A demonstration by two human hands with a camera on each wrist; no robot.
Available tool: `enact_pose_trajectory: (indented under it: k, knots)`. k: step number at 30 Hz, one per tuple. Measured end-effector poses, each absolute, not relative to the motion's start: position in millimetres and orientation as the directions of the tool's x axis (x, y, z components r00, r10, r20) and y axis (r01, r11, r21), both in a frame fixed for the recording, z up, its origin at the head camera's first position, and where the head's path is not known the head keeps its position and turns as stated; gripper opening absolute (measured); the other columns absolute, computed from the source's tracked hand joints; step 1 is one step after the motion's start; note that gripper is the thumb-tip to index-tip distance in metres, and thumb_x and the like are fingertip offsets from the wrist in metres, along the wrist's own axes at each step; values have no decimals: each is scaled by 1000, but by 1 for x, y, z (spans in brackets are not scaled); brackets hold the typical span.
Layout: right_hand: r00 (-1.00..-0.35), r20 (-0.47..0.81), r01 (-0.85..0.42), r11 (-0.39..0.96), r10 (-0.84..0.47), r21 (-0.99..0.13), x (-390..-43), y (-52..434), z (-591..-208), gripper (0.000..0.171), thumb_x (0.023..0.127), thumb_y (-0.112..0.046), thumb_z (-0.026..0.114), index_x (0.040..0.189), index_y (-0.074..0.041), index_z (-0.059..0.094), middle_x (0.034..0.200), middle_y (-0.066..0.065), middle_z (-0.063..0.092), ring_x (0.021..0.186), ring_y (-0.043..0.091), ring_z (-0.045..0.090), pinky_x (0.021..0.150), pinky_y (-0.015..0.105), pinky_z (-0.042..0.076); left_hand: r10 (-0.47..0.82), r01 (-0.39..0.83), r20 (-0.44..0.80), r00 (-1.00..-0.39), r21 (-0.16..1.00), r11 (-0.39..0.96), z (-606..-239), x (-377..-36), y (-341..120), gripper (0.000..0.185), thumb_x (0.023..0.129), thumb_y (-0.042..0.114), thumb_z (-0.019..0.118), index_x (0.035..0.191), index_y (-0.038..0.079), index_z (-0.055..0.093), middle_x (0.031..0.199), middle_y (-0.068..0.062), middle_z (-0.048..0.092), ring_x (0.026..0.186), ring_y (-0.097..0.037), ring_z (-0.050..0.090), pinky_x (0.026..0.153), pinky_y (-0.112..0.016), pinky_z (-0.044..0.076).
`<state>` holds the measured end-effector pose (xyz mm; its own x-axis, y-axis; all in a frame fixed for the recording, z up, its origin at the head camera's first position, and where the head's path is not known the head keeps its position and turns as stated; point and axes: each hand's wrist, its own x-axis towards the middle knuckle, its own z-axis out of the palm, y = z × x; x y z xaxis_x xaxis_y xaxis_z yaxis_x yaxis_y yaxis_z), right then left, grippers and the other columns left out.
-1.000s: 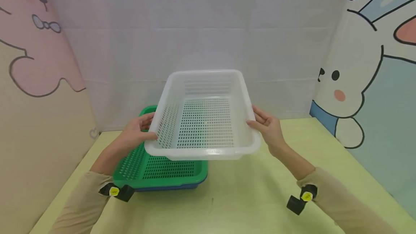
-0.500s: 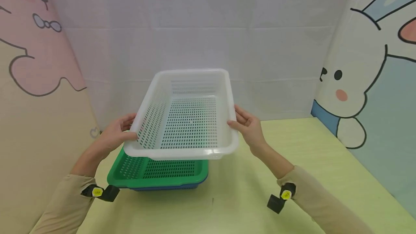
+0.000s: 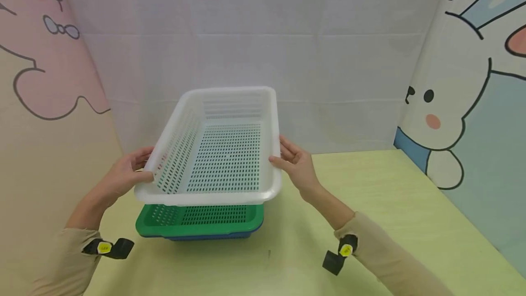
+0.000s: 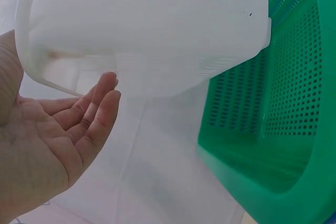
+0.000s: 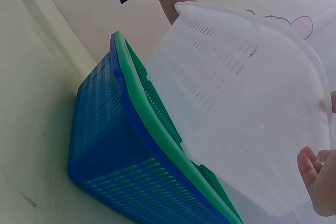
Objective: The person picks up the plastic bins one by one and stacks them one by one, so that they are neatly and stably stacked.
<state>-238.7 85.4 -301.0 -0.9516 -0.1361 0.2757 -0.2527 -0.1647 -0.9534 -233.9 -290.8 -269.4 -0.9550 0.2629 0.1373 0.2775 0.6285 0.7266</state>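
Observation:
A white perforated plastic basket [image 3: 228, 198] hangs tilted in the air, its inside facing me in the head view. My left hand [image 3: 123, 175] grips its left rim, thumb over the edge and fingers beneath. On the opposite rim, my right hand [image 3: 297, 166] pinches the edge the same way. Below sits a green basket [image 3: 197, 229], partly hidden by the white one. It is nested in a blue basket [image 5: 105, 124], which stands on the table. In the right wrist view the white basket's underside [image 5: 226, 108] is close over the green rim; whether they touch, I cannot tell.
The pale yellow-green table [image 3: 370, 195] stretches to the right and in front of the baskets. A white sheet [image 3: 255, 26] closes off the back. Side panels with a cartoon bear [image 3: 53, 67] and a cartoon rabbit [image 3: 439, 118] flank the table.
Both hands have carried the white basket to the left, from beside the green basket to above it. The green and blue baskets have stayed in place.

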Motion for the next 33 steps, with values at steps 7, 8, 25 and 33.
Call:
enact_pose_trajectory:
  k: [7,8,25,33]
  knots:
    - [-948,288,-262,-184,-135,-948,-239,72,-306,63,82,2,61,139,-4,35,133,10,47,101,13,56,83,23,48,248,289,165,-955,717,635,-270,-230,-302,69,76,1,55,138,-8,25,126,-28,44,88,4,49,69,-20,47]
    - [-947,290,-263,-186,-136,-947,-238,71,-307,63,82,2,61,139,-5,35,133,11,47,100,13,56,83,24,48,248,290,167,-954,714,637,-270,-229,-303,69,76,1,55,138,-9,26,126,-29,44,87,5,49,69,-20,47]
    - [-954,266,-241,-169,-141,-956,-238,61,-344,64,81,1,63,139,-4,35,133,11,47,107,26,56,84,32,49,261,317,199,-945,761,566,-301,-233,-310,61,76,-2,54,133,-10,32,113,-12,55,86,0,54,68,-22,50]
    - [-954,266,-240,-180,-138,-954,-236,57,-357,68,79,6,62,139,-2,33,134,13,45,109,30,54,83,31,49,139,212,161,-977,784,583,-315,-235,-309,56,81,4,57,133,-4,35,117,-11,52,86,4,49,70,-23,50]
